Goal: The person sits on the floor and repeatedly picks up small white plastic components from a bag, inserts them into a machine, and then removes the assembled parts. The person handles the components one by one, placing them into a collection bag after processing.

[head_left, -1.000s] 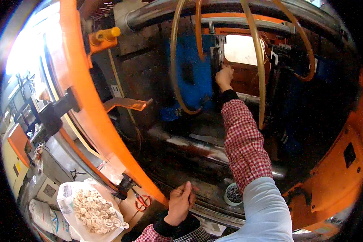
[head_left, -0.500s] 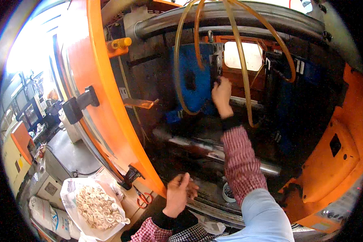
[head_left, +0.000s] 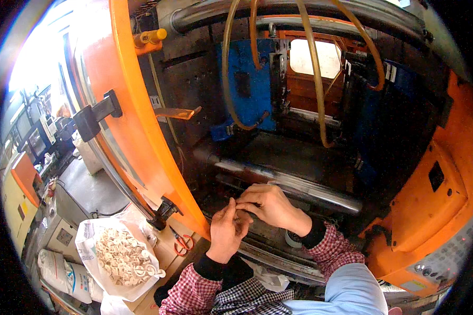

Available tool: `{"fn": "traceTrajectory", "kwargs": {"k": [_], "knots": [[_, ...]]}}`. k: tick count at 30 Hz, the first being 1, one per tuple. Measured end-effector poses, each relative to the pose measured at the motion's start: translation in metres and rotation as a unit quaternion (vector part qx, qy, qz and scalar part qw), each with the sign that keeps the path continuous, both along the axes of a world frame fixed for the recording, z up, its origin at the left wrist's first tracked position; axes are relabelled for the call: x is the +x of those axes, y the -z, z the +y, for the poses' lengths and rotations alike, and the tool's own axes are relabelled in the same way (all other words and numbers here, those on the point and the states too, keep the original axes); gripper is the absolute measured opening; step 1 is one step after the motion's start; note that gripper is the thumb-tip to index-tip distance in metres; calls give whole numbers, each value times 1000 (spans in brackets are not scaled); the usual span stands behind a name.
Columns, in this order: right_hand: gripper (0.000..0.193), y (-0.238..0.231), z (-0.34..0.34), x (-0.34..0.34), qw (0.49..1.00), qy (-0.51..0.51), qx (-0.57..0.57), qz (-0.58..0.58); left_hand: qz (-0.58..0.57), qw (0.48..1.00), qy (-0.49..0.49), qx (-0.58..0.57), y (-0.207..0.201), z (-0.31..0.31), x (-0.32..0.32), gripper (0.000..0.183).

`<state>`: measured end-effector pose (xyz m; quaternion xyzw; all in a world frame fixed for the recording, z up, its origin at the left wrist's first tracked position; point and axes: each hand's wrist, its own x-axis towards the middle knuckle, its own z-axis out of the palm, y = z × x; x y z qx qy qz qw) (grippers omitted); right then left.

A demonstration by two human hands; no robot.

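My left hand [head_left: 224, 235] and my right hand [head_left: 272, 206] meet at the front opening of a machine, in front of a polished metal bar [head_left: 320, 193]. The fingertips of both hands are pinched together and touch. Whatever lies between them is too small or too hidden to name. Farther in, beyond my hands, stands a blue mould block [head_left: 260, 94] with amber hoses [head_left: 227, 68] looping down in front of it. Facing it on the right, in shadow, is a darker mould half [head_left: 365, 123].
An orange sliding door [head_left: 142, 113] stands left of the opening, and an orange guard panel [head_left: 431, 194] on the right. At the lower left, a white bag [head_left: 86, 242] holds many small cream-coloured parts [head_left: 122, 257]. Red-handled scissors [head_left: 183, 245] lie beside it on cardboard.
My right hand has come back from the blue mould block, down and toward me, and now meets my left hand. The left hand's fingers have closed into a pinch.
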<state>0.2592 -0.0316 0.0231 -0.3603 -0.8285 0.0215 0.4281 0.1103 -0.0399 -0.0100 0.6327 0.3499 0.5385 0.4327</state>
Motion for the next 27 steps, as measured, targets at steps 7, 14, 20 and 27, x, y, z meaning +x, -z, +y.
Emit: {"fn": "traceTrajectory", "kwargs": {"k": [7, 14, 20, 27], "knots": [[11, -40, 148, 81, 857, 339, 295, 251, -2, 994, -62, 88, -18, -27, -25, 36], [23, -109, 286, 183, 790, 458, 234, 334, 90, 798, -493, 335, -33, 1, -86, 50], [22, -125, 331, 195, 782, 491, 255, 286, 20, 890, -394, 229, -22, 22, -106, 47], [21, -129, 344, 216, 814, 421, 215, 337, 13, 878, -412, 244, -23, 28, -98, 44]]}}
